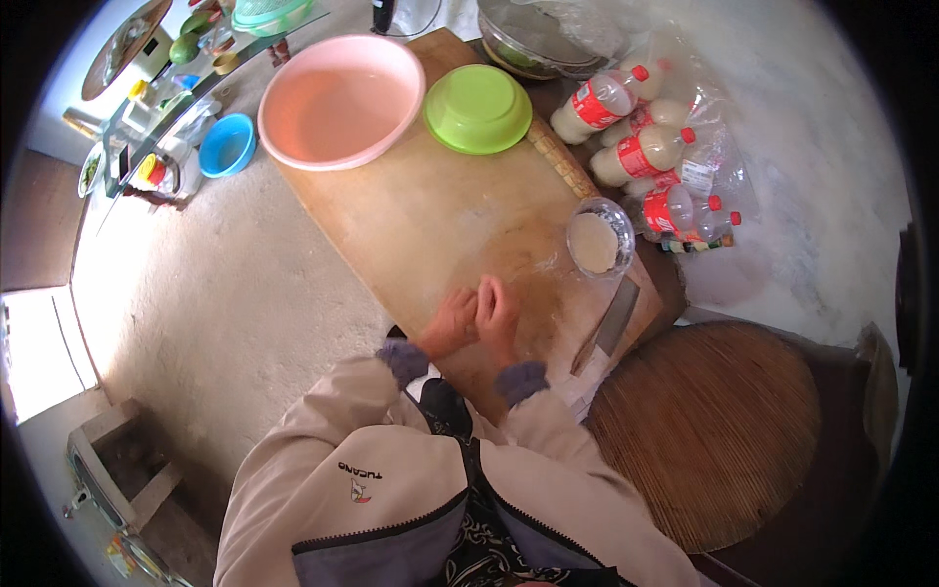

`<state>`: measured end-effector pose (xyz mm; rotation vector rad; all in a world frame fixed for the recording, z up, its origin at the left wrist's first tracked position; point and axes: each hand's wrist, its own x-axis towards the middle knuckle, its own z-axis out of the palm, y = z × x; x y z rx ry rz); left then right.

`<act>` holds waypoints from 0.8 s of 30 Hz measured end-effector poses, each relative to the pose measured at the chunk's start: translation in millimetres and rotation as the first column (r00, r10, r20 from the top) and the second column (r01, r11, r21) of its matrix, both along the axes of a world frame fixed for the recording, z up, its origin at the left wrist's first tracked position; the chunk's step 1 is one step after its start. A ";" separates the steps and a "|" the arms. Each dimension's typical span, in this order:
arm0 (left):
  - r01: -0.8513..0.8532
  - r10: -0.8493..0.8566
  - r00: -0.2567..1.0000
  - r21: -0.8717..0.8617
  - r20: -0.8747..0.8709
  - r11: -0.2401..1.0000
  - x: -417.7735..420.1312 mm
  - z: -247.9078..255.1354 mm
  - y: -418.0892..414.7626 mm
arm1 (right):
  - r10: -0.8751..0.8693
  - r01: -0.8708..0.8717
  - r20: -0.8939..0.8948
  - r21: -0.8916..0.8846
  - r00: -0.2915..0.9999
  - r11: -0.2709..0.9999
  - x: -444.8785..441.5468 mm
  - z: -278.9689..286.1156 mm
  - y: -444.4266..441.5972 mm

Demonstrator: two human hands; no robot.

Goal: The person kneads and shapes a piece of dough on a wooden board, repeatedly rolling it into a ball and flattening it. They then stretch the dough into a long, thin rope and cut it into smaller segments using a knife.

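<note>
My left hand (pixel 452 321) and my right hand (pixel 499 310) are pressed together over the near part of a floured wooden board (pixel 381 220). Their fingers are curled in, so anything between them is hidden. Ahead and to the right of my right hand stands a clear plastic bowl (pixel 627 257) holding pale flour (pixel 594 242). A cleaver-like knife with a broad grey blade (pixel 618 315) lies near the board's right edge, its wooden handle (pixel 585 356) towards me.
A pink basin (pixel 341 103) and an overturned green bowl (pixel 478 110) occupy the board's far end. Red-labelled plastic bottles (pixel 638 154) with pale contents line the right wall. A round wooden lid (pixel 711 440) lies at my right. To the left, a blue bowl (pixel 227 145) sits beside a glass-topped table (pixel 198 88).
</note>
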<state>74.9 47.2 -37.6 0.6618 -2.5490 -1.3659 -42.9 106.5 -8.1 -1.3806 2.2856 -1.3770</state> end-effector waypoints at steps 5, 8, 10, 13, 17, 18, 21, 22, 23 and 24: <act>-0.079 0.087 0.996 -0.464 -0.004 0.882 -8.4 -18.6 23.2 | -0.081 0.108 -0.253 0.093 0.964 0.990 -1.0 -43.0 27.7; -0.123 0.155 0.988 -0.543 0.014 0.831 -38.1 -20.0 -11.6 | -0.090 0.114 -0.241 0.088 0.966 0.990 -27.2 -47.2 -12.5; -0.174 0.204 0.979 -0.499 0.004 0.849 -53.3 -13.8 -38.9 | -0.069 0.107 -0.238 0.152 0.969 0.983 -45.6 -42.3 -40.3; -0.217 0.238 0.971 -0.427 -0.006 0.878 -69.2 -1.8 -59.1 | -0.100 0.173 -0.339 0.193 0.935 0.966 -62.9 -33.4 -67.6; -0.053 0.106 0.983 -0.318 0.152 0.947 -49.3 -3.4 -46.0 | 0.028 0.116 -0.383 0.347 0.923 0.931 -48.6 -34.8 -43.9; 0.011 0.036 0.982 -0.245 0.187 0.969 -34.9 -6.2 -34.8 | 0.038 0.060 -0.309 0.301 0.950 0.952 -36.8 -40.8 -21.5; 0.045 -0.026 0.996 -0.242 0.082 0.969 9.4 1.1 6.2 | 0.059 -0.028 -0.207 0.148 0.977 0.989 8.0 -33.9 46.4; 0.032 -0.017 0.998 -0.265 0.061 0.964 15.0 1.4 17.3 | 0.040 -0.007 -0.231 0.143 0.972 0.990 14.9 -35.2 56.7; 0.019 -0.008 0.999 -0.286 0.039 0.958 17.0 -0.3 23.5 | 0.022 0.014 -0.255 0.138 0.967 0.990 19.8 -37.7 64.3; 0.009 0.008 0.999 -0.327 0.052 0.945 11.8 0.2 23.7 | 0.008 0.029 -0.278 0.127 0.960 0.991 21.4 -39.0 64.5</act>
